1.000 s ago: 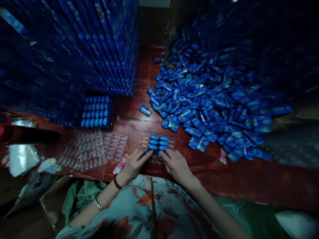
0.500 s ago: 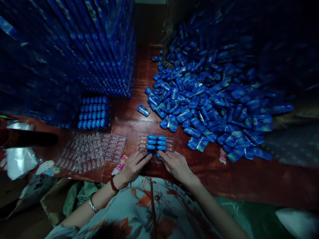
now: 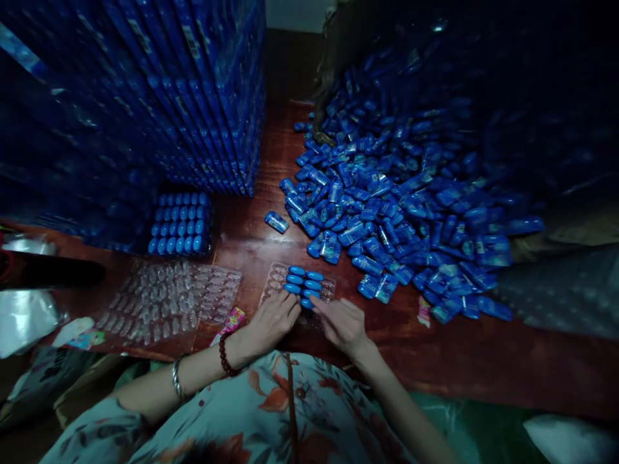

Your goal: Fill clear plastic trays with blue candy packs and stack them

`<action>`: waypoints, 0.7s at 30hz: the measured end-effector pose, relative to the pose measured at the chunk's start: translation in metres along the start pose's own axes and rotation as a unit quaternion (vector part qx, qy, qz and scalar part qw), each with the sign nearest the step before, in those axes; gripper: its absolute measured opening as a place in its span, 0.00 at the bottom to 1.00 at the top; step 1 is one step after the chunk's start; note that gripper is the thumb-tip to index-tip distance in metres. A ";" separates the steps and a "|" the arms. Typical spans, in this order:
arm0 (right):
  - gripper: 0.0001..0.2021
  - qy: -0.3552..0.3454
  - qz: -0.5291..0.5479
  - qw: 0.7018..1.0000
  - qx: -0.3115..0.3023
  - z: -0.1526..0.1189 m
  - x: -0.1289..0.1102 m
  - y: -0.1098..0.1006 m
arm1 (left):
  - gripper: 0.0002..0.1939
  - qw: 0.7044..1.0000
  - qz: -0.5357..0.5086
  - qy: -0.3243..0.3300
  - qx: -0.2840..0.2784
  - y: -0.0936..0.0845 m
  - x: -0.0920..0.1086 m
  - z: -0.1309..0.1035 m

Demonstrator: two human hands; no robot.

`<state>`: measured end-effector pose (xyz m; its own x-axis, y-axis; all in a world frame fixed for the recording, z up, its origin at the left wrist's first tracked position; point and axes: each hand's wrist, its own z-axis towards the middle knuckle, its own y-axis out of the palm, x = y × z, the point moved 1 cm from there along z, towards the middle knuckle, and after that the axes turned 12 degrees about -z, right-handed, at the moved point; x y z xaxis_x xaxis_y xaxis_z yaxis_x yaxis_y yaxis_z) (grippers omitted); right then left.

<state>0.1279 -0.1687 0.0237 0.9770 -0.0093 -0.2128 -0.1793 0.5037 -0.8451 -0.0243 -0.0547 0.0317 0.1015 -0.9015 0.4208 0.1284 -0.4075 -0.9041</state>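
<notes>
A clear plastic tray with moulded hollows (image 3: 276, 278) lies on the table in front of me. Several blue oval containers (image 3: 313, 284) sit in two columns in its middle. My left hand (image 3: 276, 317) is at the near left of the tray, its bent fingertips against the lower containers; whether it grips one is hidden. At the near right, my right hand (image 3: 344, 323) has its fingers bent, with the index finger reaching to the lowest right container. What lies under that hand's fingertips is too small to make out.
Loose blue containers (image 3: 367, 212) are heaped at the right. Tall stacks of filled trays (image 3: 203, 109) stand at the left. Nearer are a filled tray (image 3: 178, 222), clear moulded trays (image 3: 159, 296) and a pink wrapper (image 3: 234, 319). One container (image 3: 276, 222) lies apart.
Both hands have shifted slightly; my right hand has drawn back to the right, its fingers more curled. More of the lowest containers shows. The view has shifted a little.
</notes>
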 end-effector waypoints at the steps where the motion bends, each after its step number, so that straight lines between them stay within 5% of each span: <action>1: 0.16 0.040 0.004 0.999 0.029 0.005 0.008 -0.001 | 0.16 1.000 0.003 0.011 0.000 -0.003 -0.002 0.001; 3: 0.14 0.140 -0.002 0.989 0.041 0.022 0.029 -0.002 | 0.16 0.999 0.001 0.035 0.030 -0.011 -0.007 0.000; 7: 0.18 0.255 -0.066 0.959 -0.102 0.064 0.068 0.012 | 0.14 0.986 -0.031 0.025 0.164 -0.028 -0.031 0.012; 11: 0.29 0.245 -0.157 0.931 -0.222 0.095 0.075 0.035 | 0.13 0.954 -0.090 -0.134 0.251 -0.036 -0.081 0.058; 13: 0.27 0.235 -0.163 0.924 -0.255 0.099 0.071 0.041 | 0.22 0.935 -0.111 -0.225 0.249 -0.035 -0.111 0.087; 17: 0.20 0.229 -0.107 0.943 -0.219 0.076 0.071 0.035 | 0.27 0.930 -0.175 -0.283 0.155 -0.027 -0.150 0.122; 21: 0.18 0.339 0.053 0.934 -0.097 0.023 0.070 0.008 | 0.19 0.926 -0.211 -0.282 0.137 -0.020 -0.158 0.110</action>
<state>0.1979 -0.1453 0.0130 0.6673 -0.5466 -0.5059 -0.3522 0.3670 -0.8610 0.0653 0.1122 -0.0082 0.4746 -0.4197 0.7737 0.5118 -0.5835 -0.6305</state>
